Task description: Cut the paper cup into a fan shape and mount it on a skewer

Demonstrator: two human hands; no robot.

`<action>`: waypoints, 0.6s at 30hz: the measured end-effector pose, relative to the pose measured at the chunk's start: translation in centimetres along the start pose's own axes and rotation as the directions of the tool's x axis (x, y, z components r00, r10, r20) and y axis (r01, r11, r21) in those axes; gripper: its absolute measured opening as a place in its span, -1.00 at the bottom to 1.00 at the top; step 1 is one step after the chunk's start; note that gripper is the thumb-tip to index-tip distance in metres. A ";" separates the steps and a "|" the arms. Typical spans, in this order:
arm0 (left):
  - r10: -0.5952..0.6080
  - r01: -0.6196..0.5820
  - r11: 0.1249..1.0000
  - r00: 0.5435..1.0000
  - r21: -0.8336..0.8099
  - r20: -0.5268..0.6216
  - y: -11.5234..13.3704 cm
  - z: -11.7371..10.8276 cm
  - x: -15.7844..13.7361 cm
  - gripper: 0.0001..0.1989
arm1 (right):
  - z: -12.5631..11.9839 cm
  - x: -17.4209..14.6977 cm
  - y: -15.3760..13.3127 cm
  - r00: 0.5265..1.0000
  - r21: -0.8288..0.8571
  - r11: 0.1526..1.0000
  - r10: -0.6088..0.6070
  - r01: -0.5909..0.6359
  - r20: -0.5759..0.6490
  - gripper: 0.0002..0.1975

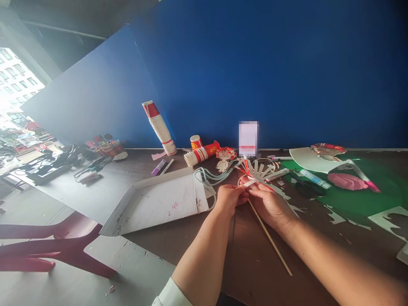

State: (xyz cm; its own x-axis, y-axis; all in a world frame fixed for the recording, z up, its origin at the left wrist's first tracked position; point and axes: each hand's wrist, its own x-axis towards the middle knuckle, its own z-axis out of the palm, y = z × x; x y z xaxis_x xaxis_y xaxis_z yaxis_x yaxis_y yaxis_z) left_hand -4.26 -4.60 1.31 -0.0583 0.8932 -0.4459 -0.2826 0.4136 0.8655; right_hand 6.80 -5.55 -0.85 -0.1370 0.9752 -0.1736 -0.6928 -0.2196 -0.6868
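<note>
A paper cup cut into fanned-out white strips [259, 170] is between my two hands, above the dark table. My left hand [228, 199] is closed, with thumb and fingers pinched at the near side of the cut cup. My right hand [269, 206] cradles it from the right, its fingers curled behind the strips and thumb towards the left hand. A thin wooden stick [270, 240] slants from between the hands down to the right. Its upper end is hidden by my fingers, so I cannot tell whether it is joined to the cup.
Left of my hands lies a white box lid [165, 199], with a pale cable [204, 174] beside it. Behind stand stacked paper cups [161, 129]; more cups [204, 153] lie sideways. A glue stick [315, 179], pink paper [347, 181] and paper scraps [334, 216] lie right.
</note>
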 end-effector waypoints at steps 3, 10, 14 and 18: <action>-0.002 0.002 1.000 1.000 0.000 0.010 0.0 0.1 0.0 -0.78 | 0.0 0.0 0.0 1.000 0.006 1.000 -0.001 0.001 -0.008 -0.69; 0.007 -0.007 1.000 1.000 -0.015 -0.003 0.0 0.2 -0.1 -0.77 | 0.2 -0.2 -0.3 1.000 -0.005 1.000 -0.009 0.009 -0.003 -0.70; 0.007 -0.007 0.999 1.000 -0.035 -0.018 -0.1 0.2 -0.1 -0.78 | 0.2 -0.3 -0.5 1.000 -0.012 1.000 -0.022 0.022 -0.003 -0.74; 0.002 -0.003 0.999 1.000 -0.044 -0.013 -0.1 0.3 0.0 -0.81 | 0.2 -0.3 -0.5 0.999 -0.024 0.999 -0.041 0.041 -0.010 -0.72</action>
State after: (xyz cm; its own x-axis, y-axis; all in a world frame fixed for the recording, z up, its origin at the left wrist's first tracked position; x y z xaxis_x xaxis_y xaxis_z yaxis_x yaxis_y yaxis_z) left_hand -3.97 -4.56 1.30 -0.0716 0.8917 -0.4469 -0.3242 0.4030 0.8559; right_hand 7.05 -5.69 -0.36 -0.1013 0.9831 -0.1525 -0.6803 -0.1803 -0.7104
